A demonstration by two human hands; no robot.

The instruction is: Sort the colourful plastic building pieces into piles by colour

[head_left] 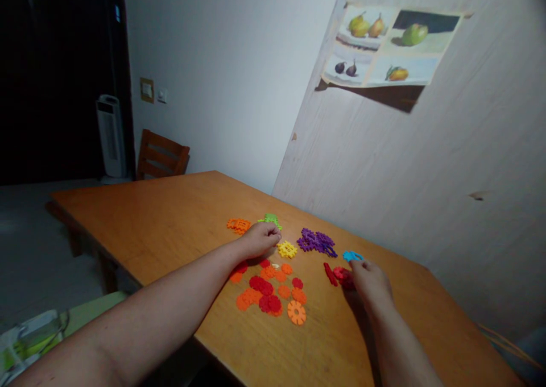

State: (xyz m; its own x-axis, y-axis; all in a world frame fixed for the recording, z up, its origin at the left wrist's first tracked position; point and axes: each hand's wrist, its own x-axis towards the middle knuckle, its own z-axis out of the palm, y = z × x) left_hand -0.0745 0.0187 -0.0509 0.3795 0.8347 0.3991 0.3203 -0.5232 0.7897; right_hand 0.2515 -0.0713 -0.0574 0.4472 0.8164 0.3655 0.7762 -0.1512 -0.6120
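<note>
My left hand [263, 240] is closed over the table, its fingers curled in; whatever it may hold is hidden. Just beyond it lie green gear-shaped pieces [270, 221], with a yellow gear-shaped pile [287, 249] to its right. My right hand [372, 282] is closed, fingertips against or just in front of a blue gear-shaped piece [352, 256]; I cannot tell whether they grip it. Dark red pieces [330, 274] and round red ones [340, 273] lie left of that hand, partly covered by it. Purple gear pieces [316, 242] form a heap between both hands.
Loose orange and red notched discs [261, 285] spread over the near part of the wooden table [170, 205], a larger orange disc [296, 313] among them. An orange gear pile [238, 225] lies farther left. A wall stands along the table's far side; a chair [162, 154] is behind.
</note>
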